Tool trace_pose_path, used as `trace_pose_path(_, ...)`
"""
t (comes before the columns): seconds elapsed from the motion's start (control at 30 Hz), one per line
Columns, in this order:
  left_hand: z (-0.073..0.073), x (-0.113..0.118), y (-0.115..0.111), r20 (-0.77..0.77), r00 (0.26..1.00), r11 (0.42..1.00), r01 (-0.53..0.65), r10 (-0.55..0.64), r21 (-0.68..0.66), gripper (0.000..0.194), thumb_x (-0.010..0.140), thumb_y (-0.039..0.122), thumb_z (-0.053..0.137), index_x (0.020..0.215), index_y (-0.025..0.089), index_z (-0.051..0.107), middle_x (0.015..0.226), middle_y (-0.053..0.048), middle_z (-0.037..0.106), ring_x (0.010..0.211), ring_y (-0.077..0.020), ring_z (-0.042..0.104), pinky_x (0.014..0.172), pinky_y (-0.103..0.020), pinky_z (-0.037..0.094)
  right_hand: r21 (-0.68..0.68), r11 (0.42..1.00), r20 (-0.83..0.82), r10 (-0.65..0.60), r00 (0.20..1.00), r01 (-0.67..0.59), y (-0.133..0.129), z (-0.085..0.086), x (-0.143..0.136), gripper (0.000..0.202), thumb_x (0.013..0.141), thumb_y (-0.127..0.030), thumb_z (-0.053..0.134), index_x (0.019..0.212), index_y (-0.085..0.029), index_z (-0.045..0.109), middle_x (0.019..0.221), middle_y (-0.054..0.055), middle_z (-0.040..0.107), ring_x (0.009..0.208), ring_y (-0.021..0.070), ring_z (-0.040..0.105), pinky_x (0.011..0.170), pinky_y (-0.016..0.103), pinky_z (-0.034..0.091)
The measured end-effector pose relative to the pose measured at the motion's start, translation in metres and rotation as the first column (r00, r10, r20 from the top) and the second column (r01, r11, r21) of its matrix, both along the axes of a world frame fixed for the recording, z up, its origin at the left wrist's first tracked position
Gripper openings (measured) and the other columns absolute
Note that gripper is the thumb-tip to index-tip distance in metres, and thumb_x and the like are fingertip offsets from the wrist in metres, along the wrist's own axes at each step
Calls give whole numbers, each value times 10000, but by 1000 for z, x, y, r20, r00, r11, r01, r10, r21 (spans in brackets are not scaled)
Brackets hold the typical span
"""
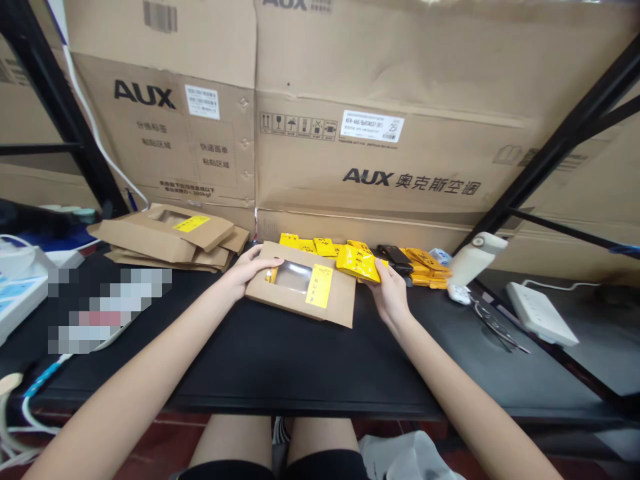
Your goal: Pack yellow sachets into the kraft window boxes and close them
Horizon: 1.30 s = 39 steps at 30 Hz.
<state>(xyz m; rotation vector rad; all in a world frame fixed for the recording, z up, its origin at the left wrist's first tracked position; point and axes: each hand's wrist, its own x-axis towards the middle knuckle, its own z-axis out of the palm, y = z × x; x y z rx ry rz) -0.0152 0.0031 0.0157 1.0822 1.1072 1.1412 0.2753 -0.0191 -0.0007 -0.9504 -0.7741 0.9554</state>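
Observation:
A flat brown cardboard box (280, 297) with a clear window and a yellow label (318, 287) is tilted above the black table. My left hand (250, 270) grips its left end, thumb on the face near the window. Between the fingers of my right hand (393, 293) is a shiny yellow packet (359, 263), at the box's right end. Whether the packet is in front of the opening or partly inside, I cannot tell. Behind the box lie several more yellow packets (324, 247). Black packets (395, 257) and orange packets (427, 267) sit to the right of them.
A stack of similar cardboard boxes (170, 233) lies at the back left. To the right are a white bottle (477, 257), eyeglasses (500, 330) and a white power strip (543, 313). Large cartons (425, 160) form the back wall; black metal posts (555, 133) flank the table.

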Motion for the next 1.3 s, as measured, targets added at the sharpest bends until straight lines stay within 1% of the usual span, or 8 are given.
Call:
trace_pose_path(0.13,2,-2,2,38,996,997,-77,76,31,666,482,342,866,1095,221,633,1092,-69,717,908,-260,702,739,-341,579,-12,1000,-69,-12,998,11,2,6,9,310,637,-347,780,860,-164,668,936,57,726,857,196,696,707,304,597)
trace_pose_path(0.3,5,-3,4,151,980,990,-136,128,46,550,537,320,833,1044,192,664,1058,-77,731,953,-266,694,757,-333,579,-80,968,-153,-249,956,239,7,8,20,147,684,-232,729,755,-158,625,822,23,716,810,178,701,745,329,603)
trace_pose_path(0.37,5,-4,5,183,972,986,-158,146,48,507,557,319,820,1024,188,670,1055,-72,734,964,-262,692,760,-328,579,-112,964,-145,-255,956,240,7,7,21,127,695,-221,718,751,-157,623,793,19,711,783,175,702,734,331,608)
trace_pose_path(0.6,4,-3,4,146,982,992,-125,119,27,510,586,322,807,1061,193,672,1031,-61,741,935,-250,699,715,-302,575,-120,991,-27,58,998,-61,2,5,10,244,665,-296,769,819,-140,663,868,75,729,767,206,706,608,303,611)
trace_pose_path(0.8,5,3,-1,89,993,997,-79,78,9,514,561,311,826,1041,186,690,1025,-80,744,892,-256,710,724,-319,581,-132,964,-42,227,973,-230,-1,4,9,241,717,-278,741,918,-161,677,987,74,724,862,190,700,681,282,601)
trace_pose_path(1.03,2,4,0,119,989,995,-91,87,34,508,568,302,818,1046,195,683,1044,-75,739,893,-250,707,710,-310,579,-201,804,79,583,809,-560,-8,-1,2,307,673,-235,743,974,-203,694,1060,53,712,894,167,684,765,279,558)
trace_pose_path(1.17,0,3,0,74,995,996,-77,73,47,545,563,313,820,1075,196,672,1084,-86,726,935,-268,696,728,-325,572,-221,755,117,649,751,-618,-9,-5,0,338,659,-222,733,994,-224,690,1041,42,716,876,150,681,807,281,535)
trace_pose_path(1.3,2,6,-4,27,998,993,-52,50,103,542,579,345,806,1083,199,671,1109,-82,718,1004,-281,676,799,-343,555,-215,748,153,661,735,-628,-9,-8,0,333,646,-273,759,966,-208,690,1021,64,718,973,197,672,918,363,508)
